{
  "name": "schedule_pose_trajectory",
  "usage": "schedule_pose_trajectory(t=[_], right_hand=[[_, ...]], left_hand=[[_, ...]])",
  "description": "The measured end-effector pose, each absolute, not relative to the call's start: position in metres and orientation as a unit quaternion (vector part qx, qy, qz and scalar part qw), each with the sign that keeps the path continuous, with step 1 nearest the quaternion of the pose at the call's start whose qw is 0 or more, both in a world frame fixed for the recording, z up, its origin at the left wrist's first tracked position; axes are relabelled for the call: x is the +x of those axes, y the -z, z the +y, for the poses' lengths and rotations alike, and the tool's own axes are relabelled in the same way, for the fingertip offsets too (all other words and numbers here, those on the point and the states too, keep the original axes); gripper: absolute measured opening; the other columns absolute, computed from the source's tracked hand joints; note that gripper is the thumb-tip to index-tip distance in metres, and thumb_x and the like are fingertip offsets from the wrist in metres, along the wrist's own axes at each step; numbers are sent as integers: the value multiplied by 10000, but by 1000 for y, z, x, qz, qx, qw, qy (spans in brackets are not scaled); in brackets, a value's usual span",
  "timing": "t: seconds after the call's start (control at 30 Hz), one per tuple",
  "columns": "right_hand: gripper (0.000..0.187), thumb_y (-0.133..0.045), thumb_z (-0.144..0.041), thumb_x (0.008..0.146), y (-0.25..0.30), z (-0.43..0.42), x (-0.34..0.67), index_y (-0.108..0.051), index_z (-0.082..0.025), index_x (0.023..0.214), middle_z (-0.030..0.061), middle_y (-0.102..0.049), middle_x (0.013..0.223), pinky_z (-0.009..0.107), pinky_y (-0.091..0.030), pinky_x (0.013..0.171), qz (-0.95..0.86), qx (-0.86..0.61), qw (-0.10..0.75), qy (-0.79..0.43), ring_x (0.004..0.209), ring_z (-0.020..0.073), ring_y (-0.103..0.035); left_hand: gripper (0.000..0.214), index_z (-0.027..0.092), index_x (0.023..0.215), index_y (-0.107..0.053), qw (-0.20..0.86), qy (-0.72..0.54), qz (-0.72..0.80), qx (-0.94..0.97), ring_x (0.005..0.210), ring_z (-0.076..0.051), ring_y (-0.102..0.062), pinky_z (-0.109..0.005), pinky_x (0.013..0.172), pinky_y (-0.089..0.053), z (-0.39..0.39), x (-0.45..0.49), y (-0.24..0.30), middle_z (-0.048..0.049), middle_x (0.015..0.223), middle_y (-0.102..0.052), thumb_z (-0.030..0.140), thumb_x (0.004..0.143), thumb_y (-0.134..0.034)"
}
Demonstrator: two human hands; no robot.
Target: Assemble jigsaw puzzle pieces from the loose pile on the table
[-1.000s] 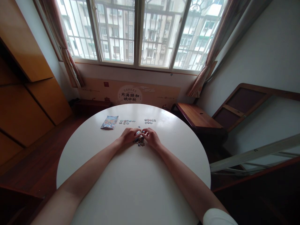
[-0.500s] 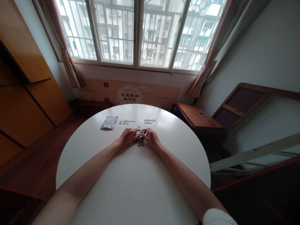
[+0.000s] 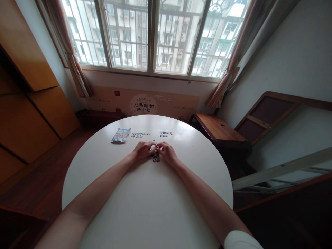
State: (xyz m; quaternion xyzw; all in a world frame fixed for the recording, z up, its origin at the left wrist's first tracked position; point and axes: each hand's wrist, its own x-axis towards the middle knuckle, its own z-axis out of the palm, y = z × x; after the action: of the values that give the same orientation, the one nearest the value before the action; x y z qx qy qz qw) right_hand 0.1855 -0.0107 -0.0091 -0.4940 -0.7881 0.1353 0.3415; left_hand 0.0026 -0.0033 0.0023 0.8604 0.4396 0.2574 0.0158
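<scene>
A small heap of jigsaw puzzle pieces lies on the white table between my hands. My left hand is curled at the heap's left side, its thumb and fingers closed around a puzzle piece. From the right, my right hand pinches at a puzzle piece among the same heap, its fingertips almost meeting the left ones. The pieces in the fingers are tiny and mostly covered. Beyond the hands, loose pieces are laid out in two groups, a left group and a right group.
A colourful picture sheet or packet lies at the back left of the round white table. Past the table's right edge stands a wooden bench. Orange cabinets are on the left, and a barred window is ahead.
Fingers shift slightly over the heap, and the pieces between them lie a little differently. Both arms, the sheet and the two laid-out groups stay where they were.
</scene>
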Motion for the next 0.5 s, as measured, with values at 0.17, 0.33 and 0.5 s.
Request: schedule_pose_trajectory(t=[0.17,0.33,0.5], right_hand=[[163,-594,-268,791,10,-11,186,-640,-238,945,7,-614,839,231,-410,627,-791,-495,337,-129,658,113,-572],[161,-595,-266,790,7,-13,185,-640,-235,942,7,-613,831,232,-409,630,-792,-494,333,-131,662,113,-571],[161,-590,-251,789,8,-12,185,-637,-234,942,10,-617,845,233,-415,636,-789,-495,337,-137,662,113,-572]], left_hand=[[308,219,1046,-645,10,-256,440,861,571,-121,-573,-210,592,-377,-2,2,-1,-6,674,-663,356,800,-519],[314,225,1049,-643,14,-252,445,859,584,-120,-575,-205,597,-378,-2,2,0,-3,672,-662,368,795,-526],[318,228,1053,-641,8,-253,452,855,582,-118,-575,-201,587,-372,-2,2,-1,-7,678,-665,379,803,-518]])
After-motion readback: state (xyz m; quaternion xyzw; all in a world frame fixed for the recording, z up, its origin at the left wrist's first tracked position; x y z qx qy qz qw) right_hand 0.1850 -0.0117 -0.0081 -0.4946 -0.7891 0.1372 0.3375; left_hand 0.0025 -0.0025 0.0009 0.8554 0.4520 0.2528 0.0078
